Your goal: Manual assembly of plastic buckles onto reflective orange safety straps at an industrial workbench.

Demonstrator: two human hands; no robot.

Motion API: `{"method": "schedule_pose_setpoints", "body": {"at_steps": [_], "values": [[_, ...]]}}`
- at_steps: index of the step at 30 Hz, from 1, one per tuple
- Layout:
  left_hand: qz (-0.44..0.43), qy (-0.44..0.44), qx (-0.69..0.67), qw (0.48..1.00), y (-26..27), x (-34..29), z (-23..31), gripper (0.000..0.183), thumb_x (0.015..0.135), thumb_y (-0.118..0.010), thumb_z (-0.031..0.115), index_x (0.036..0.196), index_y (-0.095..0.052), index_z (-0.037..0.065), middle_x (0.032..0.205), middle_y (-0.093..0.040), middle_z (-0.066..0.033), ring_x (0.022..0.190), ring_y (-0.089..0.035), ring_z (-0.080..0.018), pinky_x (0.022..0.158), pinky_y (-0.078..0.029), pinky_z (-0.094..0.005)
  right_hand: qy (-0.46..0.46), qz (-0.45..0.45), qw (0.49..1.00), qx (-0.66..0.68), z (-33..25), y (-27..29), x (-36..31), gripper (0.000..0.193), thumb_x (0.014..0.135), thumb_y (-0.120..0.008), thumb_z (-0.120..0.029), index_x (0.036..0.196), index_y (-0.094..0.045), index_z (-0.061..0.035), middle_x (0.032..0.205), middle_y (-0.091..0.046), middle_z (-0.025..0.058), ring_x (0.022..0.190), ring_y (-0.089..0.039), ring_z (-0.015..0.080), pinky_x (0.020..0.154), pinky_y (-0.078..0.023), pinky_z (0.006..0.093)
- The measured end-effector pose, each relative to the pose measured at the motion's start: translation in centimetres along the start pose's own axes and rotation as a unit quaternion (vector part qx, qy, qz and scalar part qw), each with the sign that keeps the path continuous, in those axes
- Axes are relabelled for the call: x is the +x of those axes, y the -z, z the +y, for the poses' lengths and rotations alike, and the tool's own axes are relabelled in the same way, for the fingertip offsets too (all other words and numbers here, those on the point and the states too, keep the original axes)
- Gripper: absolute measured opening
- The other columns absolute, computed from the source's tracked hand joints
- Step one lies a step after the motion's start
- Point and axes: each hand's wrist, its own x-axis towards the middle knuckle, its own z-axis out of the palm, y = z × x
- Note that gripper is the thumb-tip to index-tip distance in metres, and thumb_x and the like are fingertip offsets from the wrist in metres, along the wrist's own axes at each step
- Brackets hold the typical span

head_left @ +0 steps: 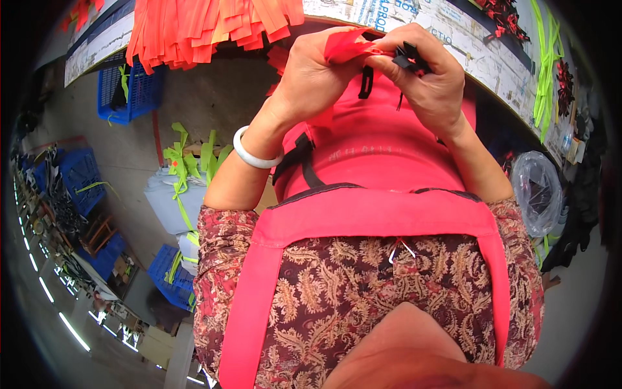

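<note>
Both hands are raised together over the near edge of the table. My left hand (314, 74), with a pale bangle (249, 149) on its wrist, is closed on a bright red-orange fabric strip (348, 47). My right hand (431, 81) pinches the strip's narrow end along with a small black piece (409, 59) that looks like folded webbing or a buckle; its exact kind is unclear. A short black strap (366, 83) hangs below, between the two hands. The fingertips partly hide where the strip and the black piece meet.
Many orange fabric strips (207, 29) hang over the table edge on the left. Black-and-red pieces (502, 19) and yellow-green strips (546, 71) lie at the right. Blue crates (133, 91) stand on the left, near a pale bundle (170, 201). A clear plastic bag (536, 193) is at right.
</note>
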Motion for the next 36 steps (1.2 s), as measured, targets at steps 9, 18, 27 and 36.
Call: {"method": "schedule_pose_setpoints", "body": {"at_steps": [9, 18, 27, 36], "values": [[-0.039, -0.043, 0.035, 0.998, 0.2, 0.2, 0.3, 0.018, 0.082, -0.062, -0.011, 0.096, -0.065, 0.000, 0.084, -0.063, -0.0024, 0.077, -0.059, -0.0107, 0.067, -0.048, -0.0223, -0.040, -0.012, 0.999, 0.021, -0.2, -0.1, -0.1, 0.019, 0.079, -0.073, -0.001, 0.096, -0.065, 0.0004, 0.090, -0.062, 0.0033, 0.079, -0.056, 0.0089, 0.071, -0.045, 0.0204], [-0.030, 0.006, -0.008, 1.000, 0.6, 0.2, -0.5, 0.018, 0.085, -0.065, 0.001, 0.103, -0.066, 0.000, 0.080, -0.066, -0.0025, 0.074, -0.058, -0.0067, 0.065, -0.049, -0.0242, -0.168, 0.001, 0.979, 0.116, -0.4, -0.2, -0.4, 0.015, 0.083, -0.071, -0.007, 0.096, -0.065, -0.0012, 0.086, -0.060, 0.0005, 0.073, -0.054, 0.0044, 0.064, -0.044, 0.0171], [-0.004, -0.005, -0.011, 1.000, 0.1, -0.2, -0.5, 0.017, 0.085, -0.065, 0.002, 0.102, -0.067, 0.000, 0.080, -0.067, -0.0021, 0.073, -0.060, -0.0080, 0.064, -0.049, -0.0235, -0.132, -0.016, 0.990, 0.050, -0.3, 0.1, -0.3, 0.016, 0.084, -0.071, -0.008, 0.097, -0.065, -0.0010, 0.085, -0.061, -0.0009, 0.073, -0.054, 0.0035, 0.068, -0.044, 0.0168], [0.022, 0.094, -0.088, 0.991, 0.6, -0.8, -1.0, 0.012, 0.087, -0.066, 0.004, 0.097, -0.069, -0.001, 0.074, -0.064, -0.0022, 0.061, -0.058, -0.0076, 0.054, -0.047, -0.0214, -0.252, 0.017, 0.960, 0.118, 0.0, 0.2, -0.7, 0.020, 0.086, -0.071, -0.020, 0.092, -0.066, -0.0016, 0.076, -0.060, -0.0030, 0.068, -0.051, 0.0026, 0.061, -0.042, 0.0181]]}}
